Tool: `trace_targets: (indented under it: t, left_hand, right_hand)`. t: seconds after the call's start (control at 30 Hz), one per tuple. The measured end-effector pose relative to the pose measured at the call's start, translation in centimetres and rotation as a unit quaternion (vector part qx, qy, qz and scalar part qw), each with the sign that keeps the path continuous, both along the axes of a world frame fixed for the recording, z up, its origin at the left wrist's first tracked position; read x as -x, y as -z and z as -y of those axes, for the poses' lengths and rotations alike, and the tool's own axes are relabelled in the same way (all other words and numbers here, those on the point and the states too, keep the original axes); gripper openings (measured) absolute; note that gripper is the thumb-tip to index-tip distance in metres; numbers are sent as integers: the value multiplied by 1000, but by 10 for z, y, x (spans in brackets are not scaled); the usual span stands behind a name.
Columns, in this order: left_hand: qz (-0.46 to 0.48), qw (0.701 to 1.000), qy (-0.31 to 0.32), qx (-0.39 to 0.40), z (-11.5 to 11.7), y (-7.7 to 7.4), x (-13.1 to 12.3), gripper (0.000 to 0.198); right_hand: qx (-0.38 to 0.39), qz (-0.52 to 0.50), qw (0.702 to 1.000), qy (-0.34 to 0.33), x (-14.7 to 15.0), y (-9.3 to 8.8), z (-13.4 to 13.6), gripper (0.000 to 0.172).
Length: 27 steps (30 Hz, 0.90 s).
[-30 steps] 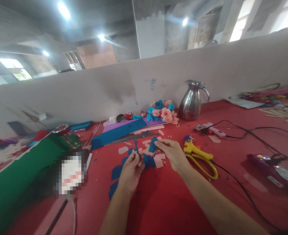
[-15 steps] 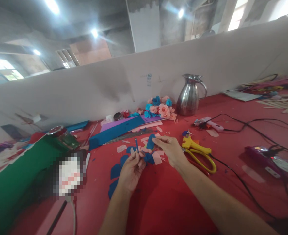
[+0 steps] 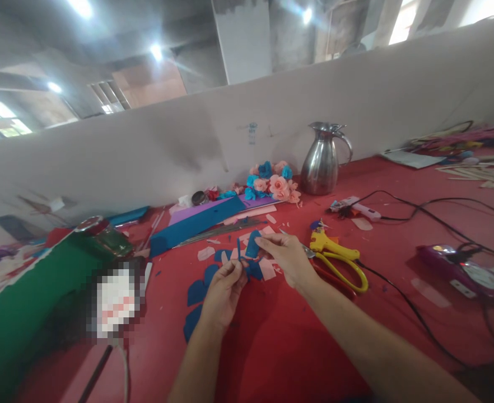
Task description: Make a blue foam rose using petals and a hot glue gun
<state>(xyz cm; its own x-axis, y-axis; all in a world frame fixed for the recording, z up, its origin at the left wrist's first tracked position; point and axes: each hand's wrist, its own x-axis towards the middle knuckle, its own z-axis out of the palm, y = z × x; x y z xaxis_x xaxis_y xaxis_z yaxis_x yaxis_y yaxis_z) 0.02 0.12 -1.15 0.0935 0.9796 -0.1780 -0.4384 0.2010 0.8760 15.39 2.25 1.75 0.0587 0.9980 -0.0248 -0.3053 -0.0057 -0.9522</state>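
Observation:
My left hand [image 3: 224,291] pinches a thin blue stick [image 3: 238,248] that stands upright between its fingertips. My right hand [image 3: 287,258] pinches a small blue foam petal [image 3: 252,244] and holds it right beside the stick's top, almost touching it. Both hands hover just over the red table [image 3: 297,341]. More blue petals [image 3: 196,293] lie under and left of my left hand, with pink foam scraps [image 3: 268,270] among them.
Yellow scissors [image 3: 337,257] lie just right of my right hand. Behind are a white glue gun [image 3: 356,207] with black cable, a steel jug [image 3: 322,162], a bunch of pink and blue foam flowers [image 3: 272,184], blue and purple sheets [image 3: 196,221]. A green roll [image 3: 24,302] lies left, a purple device [image 3: 461,268] right.
My right hand has brought the blue petal a little leftwards, closer to the stick in my left hand. The view has tilted slightly.

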Motion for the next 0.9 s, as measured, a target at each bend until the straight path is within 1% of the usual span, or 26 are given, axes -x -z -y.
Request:
trace_targets:
  t: [0.3, 0.47, 0.77, 0.9]
  left_hand:
    - [-6, 1000, 8, -7, 0, 3, 1, 17]
    - [-42, 999, 10, -17, 0, 5, 0, 16]
    - [-64, 997, -40, -32, 1, 1, -2, 21]
    - [-78, 995, -40, -37, 1, -1, -4, 21]
  right_hand:
    - [21, -5, 1000, -2, 0, -3, 1, 23]
    - [23, -10, 1000, -13, 1, -4, 2, 23]
    - [-1, -6, 1000, -21, 6, 6, 1, 23]
    - [-7, -2, 1000, -19, 7, 8, 1, 23]
